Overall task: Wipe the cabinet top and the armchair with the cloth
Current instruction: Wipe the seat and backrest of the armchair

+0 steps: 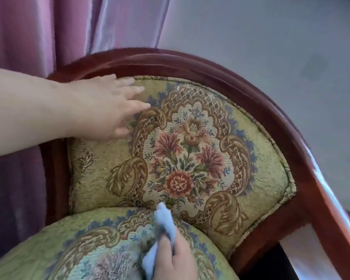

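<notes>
The armchair [240, 81] fills the view: a glossy red-brown wooden frame around a green-gold backrest with a woven flower pattern, and a rounded seat cushion [55, 247] below. My left hand [107, 106] lies flat with fingers spread on the upper left of the backrest. My right hand [176, 257] is at the bottom, gripping a light blue cloth [164, 221] that is pressed on the seat cushion near the crease with the backrest. The cabinet is not in view.
A pink-purple curtain [28, 37] hangs behind the chair on the left. A plain grey surface [271, 37] lies behind the chair at the upper right. The chair's wooden arm [327, 199] curves down along the right side.
</notes>
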